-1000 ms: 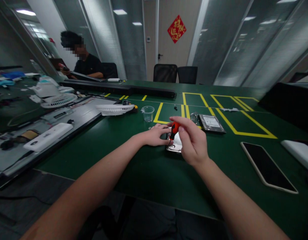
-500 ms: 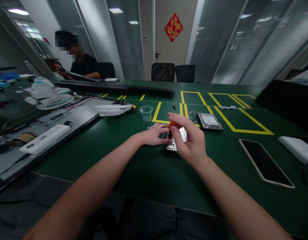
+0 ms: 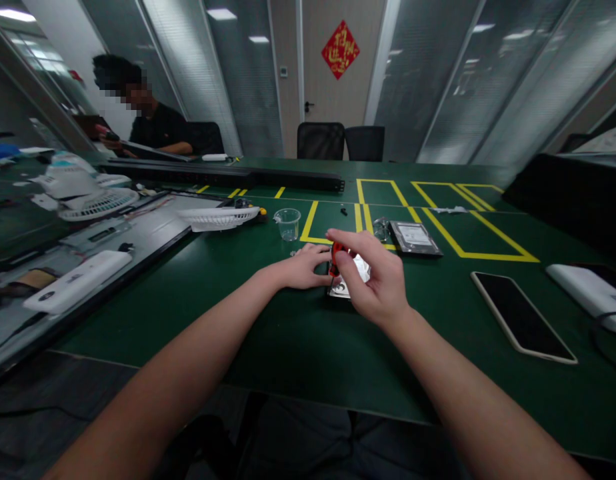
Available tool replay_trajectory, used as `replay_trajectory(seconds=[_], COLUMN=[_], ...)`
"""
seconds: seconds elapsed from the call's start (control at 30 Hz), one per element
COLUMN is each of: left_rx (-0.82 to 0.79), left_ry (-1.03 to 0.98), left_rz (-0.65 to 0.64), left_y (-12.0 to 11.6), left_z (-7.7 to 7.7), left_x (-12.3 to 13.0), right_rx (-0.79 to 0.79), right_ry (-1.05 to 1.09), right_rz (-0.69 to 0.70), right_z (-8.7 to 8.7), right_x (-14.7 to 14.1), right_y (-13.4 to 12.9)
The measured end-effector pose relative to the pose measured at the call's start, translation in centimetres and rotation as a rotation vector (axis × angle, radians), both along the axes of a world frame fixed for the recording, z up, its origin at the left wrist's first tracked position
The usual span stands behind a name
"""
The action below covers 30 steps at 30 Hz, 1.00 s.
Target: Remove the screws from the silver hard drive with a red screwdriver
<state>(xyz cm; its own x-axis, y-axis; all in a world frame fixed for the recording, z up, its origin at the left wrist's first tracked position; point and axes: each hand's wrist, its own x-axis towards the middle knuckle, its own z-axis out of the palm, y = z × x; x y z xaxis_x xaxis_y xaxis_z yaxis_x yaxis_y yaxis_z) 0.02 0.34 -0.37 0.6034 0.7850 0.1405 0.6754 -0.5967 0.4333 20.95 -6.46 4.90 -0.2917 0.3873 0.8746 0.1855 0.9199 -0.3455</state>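
A silver hard drive (image 3: 341, 289) lies on the green table in front of me, largely covered by my hands. My left hand (image 3: 303, 267) holds it by its left side, thumb along the near part and fingers at the far part. In my right hand (image 3: 377, 275) is a red and black screwdriver (image 3: 335, 261), gripped between thumb and fingers. It stands nearly upright with its shaft pointing down at the drive's left edge; the exact contact of its tip is too small to make out.
A clear plastic cup (image 3: 289, 225) stands beyond my left hand. A second hard drive (image 3: 415, 239) lies farther right, near a phone (image 3: 523, 316) and a white device (image 3: 591, 295). Fan parts (image 3: 219, 217) and a large metal panel (image 3: 153, 213) fill the left. A person (image 3: 155, 130) sits across.
The whole view has shifted slightly, so things appear a little farther left and higher. Both hands keep their places at the drive; the screwdriver looks slightly more upright.
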Motion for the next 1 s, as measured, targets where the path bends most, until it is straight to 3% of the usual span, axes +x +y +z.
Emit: replay_trajectory(seconds=[0.27, 1.0], left_rx=[0.010, 0.032], left_ry=[-0.002, 0.006], left_rz=[-0.015, 0.002], left_y=[0.36, -0.31], left_z=[-0.56, 0.26], left_x=[-0.22, 0.09], right_rx=[-0.035, -0.005], right_ry=[-0.005, -0.027], right_rz=[0.003, -0.043], right_z=[0.01, -0.05], right_x=[0.34, 0.05], right_y=[0.10, 0.25])
